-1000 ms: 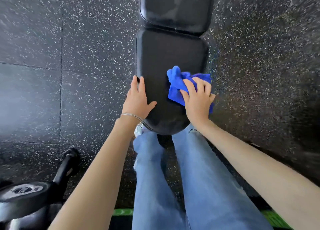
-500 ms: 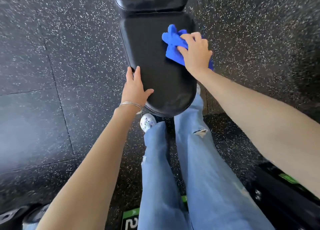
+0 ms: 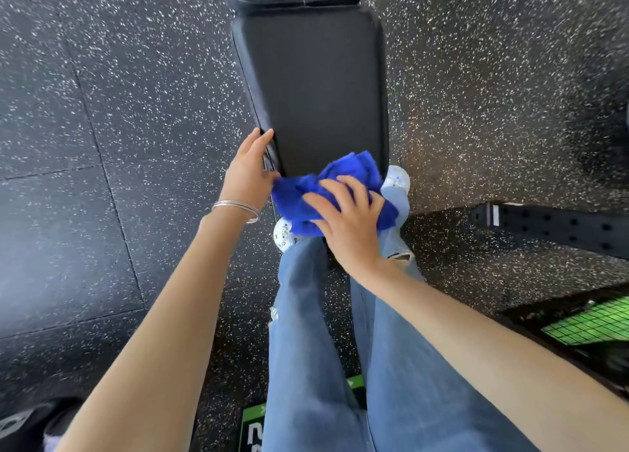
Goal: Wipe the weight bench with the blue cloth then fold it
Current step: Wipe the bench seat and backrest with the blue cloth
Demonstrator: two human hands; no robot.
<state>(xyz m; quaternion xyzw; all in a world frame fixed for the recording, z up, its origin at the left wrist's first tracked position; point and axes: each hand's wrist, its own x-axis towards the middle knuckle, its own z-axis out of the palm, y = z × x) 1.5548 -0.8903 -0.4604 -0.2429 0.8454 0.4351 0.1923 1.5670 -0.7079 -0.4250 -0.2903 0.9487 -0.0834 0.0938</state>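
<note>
Bunched blue cloth (image 3: 343, 175) on black bench (image 3: 316, 87)

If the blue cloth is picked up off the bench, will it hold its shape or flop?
Bunched in soft folds under the right hand, the blue cloth would probably droop limply. It looks thin, so likely light. On the smooth bench pad it should slide easily.

Weight bench (image 3: 316, 94): 1, with 2 black pads. Blue cloth (image 3: 354, 172): 1. Hands: 2, left hand (image 3: 246, 175) and right hand (image 3: 347, 227). White shoes (image 3: 396, 178): 2. Perforated black bar (image 3: 551, 227): 1.
</note>
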